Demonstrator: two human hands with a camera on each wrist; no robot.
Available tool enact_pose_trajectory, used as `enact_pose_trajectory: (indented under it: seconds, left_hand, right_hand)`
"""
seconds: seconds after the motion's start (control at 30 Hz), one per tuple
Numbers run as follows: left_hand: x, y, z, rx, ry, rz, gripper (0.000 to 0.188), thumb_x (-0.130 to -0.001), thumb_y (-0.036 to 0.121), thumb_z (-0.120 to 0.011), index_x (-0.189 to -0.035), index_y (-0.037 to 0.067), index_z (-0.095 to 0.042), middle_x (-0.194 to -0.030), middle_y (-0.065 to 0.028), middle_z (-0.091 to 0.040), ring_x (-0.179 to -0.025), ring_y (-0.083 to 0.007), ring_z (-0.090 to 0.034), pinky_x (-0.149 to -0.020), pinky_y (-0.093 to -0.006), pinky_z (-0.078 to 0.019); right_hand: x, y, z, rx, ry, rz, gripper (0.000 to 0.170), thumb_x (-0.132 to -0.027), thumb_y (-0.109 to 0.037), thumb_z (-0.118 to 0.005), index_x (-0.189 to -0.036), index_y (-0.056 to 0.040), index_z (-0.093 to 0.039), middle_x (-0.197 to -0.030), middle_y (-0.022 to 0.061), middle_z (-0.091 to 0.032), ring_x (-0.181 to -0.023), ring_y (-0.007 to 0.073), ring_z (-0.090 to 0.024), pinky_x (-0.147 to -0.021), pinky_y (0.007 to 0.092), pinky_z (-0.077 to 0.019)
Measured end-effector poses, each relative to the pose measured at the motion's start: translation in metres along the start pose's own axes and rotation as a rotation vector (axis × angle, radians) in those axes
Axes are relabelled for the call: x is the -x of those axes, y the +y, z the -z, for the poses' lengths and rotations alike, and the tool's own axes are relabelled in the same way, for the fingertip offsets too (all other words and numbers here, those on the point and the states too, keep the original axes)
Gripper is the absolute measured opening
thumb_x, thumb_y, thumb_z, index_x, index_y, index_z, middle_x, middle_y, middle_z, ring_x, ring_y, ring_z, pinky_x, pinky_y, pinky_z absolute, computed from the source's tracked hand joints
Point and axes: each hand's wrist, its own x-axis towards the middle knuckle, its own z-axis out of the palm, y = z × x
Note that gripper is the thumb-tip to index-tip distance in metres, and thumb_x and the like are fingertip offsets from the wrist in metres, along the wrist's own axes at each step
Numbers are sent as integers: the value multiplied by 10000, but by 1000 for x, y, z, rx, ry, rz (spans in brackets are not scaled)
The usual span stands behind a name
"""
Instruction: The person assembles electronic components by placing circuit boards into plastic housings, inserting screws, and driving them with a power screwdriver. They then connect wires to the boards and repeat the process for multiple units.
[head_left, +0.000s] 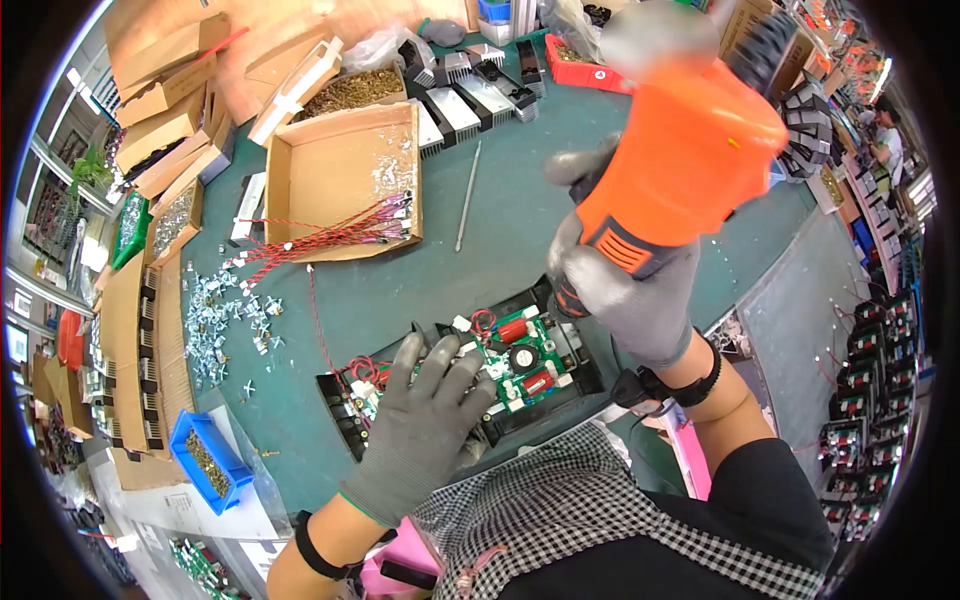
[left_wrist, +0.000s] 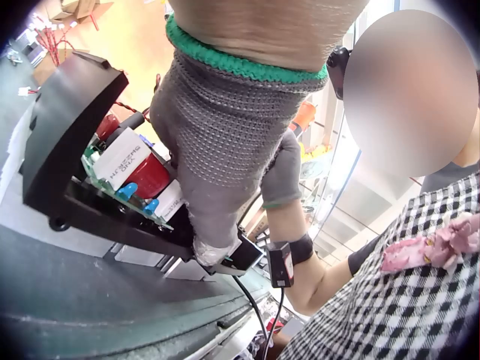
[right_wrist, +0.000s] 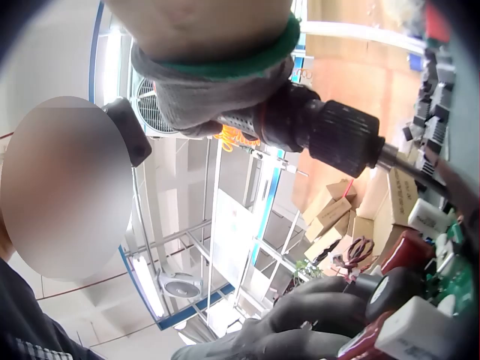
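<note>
A black housing (head_left: pixel 590 385) holding a green circuit board (head_left: pixel 522 358) with red and white parts lies at the table's near edge. My gloved left hand (head_left: pixel 415 430) rests on the housing's left part with fingers spread; in the left wrist view the left hand (left_wrist: pixel 217 150) reaches down at the housing (left_wrist: pixel 71 142). My gloved right hand (head_left: pixel 635 300) grips an orange power driver (head_left: pixel 670 150) above the board's right side. In the right wrist view, the right hand (right_wrist: pixel 217 97) is behind the black chuck (right_wrist: pixel 345 139), whose bit points down beside the board (right_wrist: pixel 457 277); its tip is hidden.
A cardboard tray (head_left: pixel 340 160) with red-wired parts stands behind the housing. Small metal pieces (head_left: pixel 210 325) are scattered at the left, near a blue bin (head_left: pixel 210 462). A thin rod (head_left: pixel 468 195) lies on the green table (head_left: pixel 510 240). Black finned parts (head_left: pixel 470 100) line the back.
</note>
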Motion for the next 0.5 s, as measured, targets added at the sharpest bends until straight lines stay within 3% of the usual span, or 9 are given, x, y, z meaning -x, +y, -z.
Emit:
enact_pose_trajectory:
  seconds: [0.13,0.2,0.3,0.5]
  left_hand:
    - [12,13,-5,-84,140,80,552,-620,385,-748,-1121,180,-639,-1145,-58,-509,-1171,-299,-460,-1118,-548,-306]
    - [17,16,-10,-67,195,115,647,-627,351,-766,-1229,182,-598,-1130,-45,-507,-1140,-258,-486,-1098,-519,-345]
    - [28,19,-8,-36,215,154,668,-685,357,-755,-1305,189,-572,-1111,-38,-507,-1098,-233,-506,-1064,-496,-378]
    - [53,17,-6,-33,179,213,604,-746,468,-704,-1255,159,-599,-1118,-56,-519,-1115,-267,-486,-1072,-544,-329]
  right_hand:
    - [-5,-19,-8,14,-123,127,697,-743,169,-557,-1371,-40,-338,-1219,207,-582,-727,167,-653,-614,312,-559]
    - [0,-19,-21,0,-125,160,689,-755,168,-580,-1366,-38,-339,-1214,206,-588,-722,174,-653,-613,311,-559]
    - [6,-23,-64,-382,131,-223,607,-694,-12,-727,-1239,-8,-461,-1063,62,-596,-916,120,-603,-769,283,-498]
    - [9,-6,-69,-121,-43,-95,621,-703,-17,-736,-1254,-13,-449,-1097,72,-596,-965,136,-604,-827,296,-495]
